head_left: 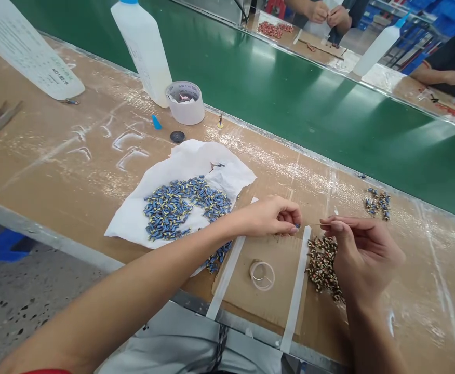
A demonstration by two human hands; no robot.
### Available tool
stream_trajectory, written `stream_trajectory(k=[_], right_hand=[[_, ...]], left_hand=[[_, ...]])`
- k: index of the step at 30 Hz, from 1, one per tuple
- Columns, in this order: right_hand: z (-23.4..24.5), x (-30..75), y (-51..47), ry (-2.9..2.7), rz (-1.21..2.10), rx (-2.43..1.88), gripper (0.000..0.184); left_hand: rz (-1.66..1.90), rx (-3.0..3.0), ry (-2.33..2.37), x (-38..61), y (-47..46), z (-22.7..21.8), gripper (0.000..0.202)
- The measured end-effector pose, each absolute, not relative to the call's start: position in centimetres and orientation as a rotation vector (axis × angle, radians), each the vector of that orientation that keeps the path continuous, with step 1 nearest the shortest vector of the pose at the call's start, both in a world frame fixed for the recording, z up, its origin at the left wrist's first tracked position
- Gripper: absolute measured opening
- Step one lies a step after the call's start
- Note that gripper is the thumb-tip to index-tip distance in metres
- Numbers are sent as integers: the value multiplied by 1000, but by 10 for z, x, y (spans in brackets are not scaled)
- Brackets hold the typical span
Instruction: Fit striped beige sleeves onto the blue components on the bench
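Note:
My left hand pinches a small blue piece, mostly hidden by the fingertips. Facing it, my right hand is closed on a thin pale stick whose tip points at the blue piece; whether they touch I cannot tell. Below both hands is a cardboard pad edged with white tape, bearing a small clear cup. Many small blue-and-yellow pieces lie on white paper left of my left hand. A pile of small brown-and-cream pieces sits beside my right hand.
Toward the back stand white bottles and a tape roll. Tweezers lie far left; a small cluster of blue pieces is at right. Beyond runs a green conveyor belt, with other people's hands across it.

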State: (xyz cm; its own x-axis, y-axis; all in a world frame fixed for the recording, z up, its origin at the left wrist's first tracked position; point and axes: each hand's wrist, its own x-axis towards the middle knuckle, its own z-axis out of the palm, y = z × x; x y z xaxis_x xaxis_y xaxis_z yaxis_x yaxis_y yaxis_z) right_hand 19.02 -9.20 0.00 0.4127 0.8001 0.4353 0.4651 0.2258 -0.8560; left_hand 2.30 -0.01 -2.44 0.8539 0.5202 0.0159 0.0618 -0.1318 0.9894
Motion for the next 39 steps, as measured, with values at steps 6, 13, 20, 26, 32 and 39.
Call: stream_trajectory(k=[6,13,20,26,32,39], right_hand=[[-5,193,-94,-1306,330,-1489,9],[-7,194,-94,-1337,346,-1520,10],[-6,194,-94,-1365,341,-1529,11],[-8,194,-95,-1381,341,-1547,11],[-10,197,-95,-1425,323,-1577,12],[-9,199,-95,-1495,307,-1578,12]], left_hand=[[432,1715,464,24,-1,-23,8],[424,1703,477,25,-2,-23,7],[417,1714,480,24,-2,-22,8],[404,1740,491,24,-2,-20,7],[407,1734,484,24,-2,-22,8],[400,1714,469,23,0,-23,10]])
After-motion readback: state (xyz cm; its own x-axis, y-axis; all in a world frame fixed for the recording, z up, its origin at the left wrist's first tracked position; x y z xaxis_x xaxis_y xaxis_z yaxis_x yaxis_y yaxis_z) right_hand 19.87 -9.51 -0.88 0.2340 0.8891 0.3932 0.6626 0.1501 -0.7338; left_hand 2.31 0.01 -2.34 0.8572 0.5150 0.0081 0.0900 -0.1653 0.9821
